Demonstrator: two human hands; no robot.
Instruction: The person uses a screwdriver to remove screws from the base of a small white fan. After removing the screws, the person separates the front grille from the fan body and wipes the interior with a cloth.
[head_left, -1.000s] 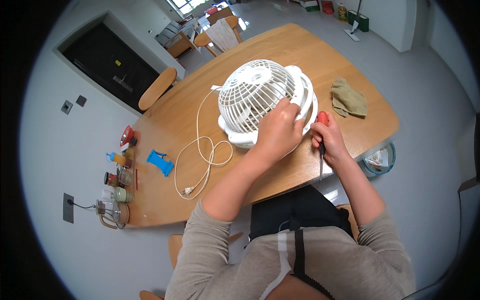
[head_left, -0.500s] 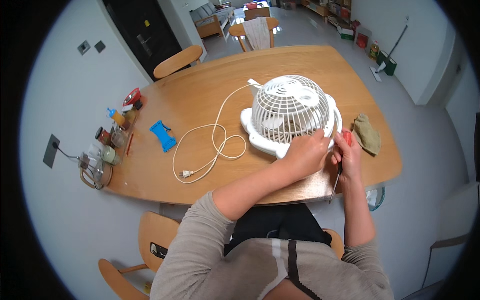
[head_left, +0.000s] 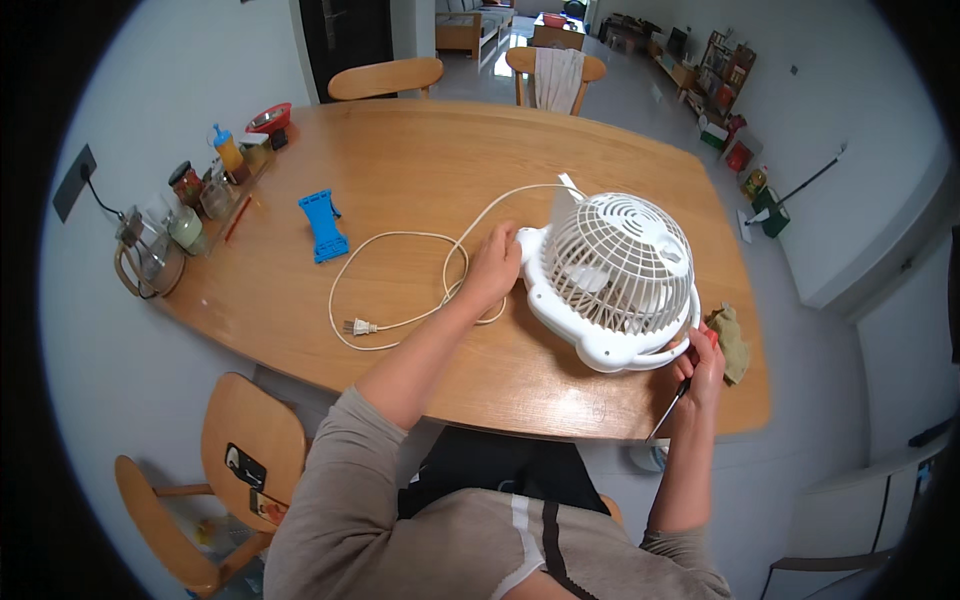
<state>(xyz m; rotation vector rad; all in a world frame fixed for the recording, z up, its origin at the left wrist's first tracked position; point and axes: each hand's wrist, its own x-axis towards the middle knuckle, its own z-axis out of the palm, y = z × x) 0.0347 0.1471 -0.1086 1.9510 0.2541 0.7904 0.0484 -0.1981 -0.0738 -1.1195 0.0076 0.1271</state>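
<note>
A white fan (head_left: 605,345) with a domed grille lies on the wooden table, grille facing up. My left hand (head_left: 492,265) grips a rounded lobe on the left edge of its base. At the fan's front right edge, my right hand (head_left: 704,370) is closed round a screwdriver (head_left: 667,411) with a red and black handle. The metal shaft points down toward the table's front edge, and these fingers also sit against the fan's rim. From behind the fan a cream power cord (head_left: 395,233) loops out to the left, its plug lying on the table.
Left of the cord lies a blue plastic piece (head_left: 323,226). Jars and bottles (head_left: 187,228) line the table's left edge. A folded olive cloth (head_left: 733,345) is right of my right hand. Chairs (head_left: 388,77) stand at the far side and front left.
My left hand has gone from the fan's front right edge to its left edge. The fan has turned and sits nearer the table's front right. The screwdriver remains in my right hand.
</note>
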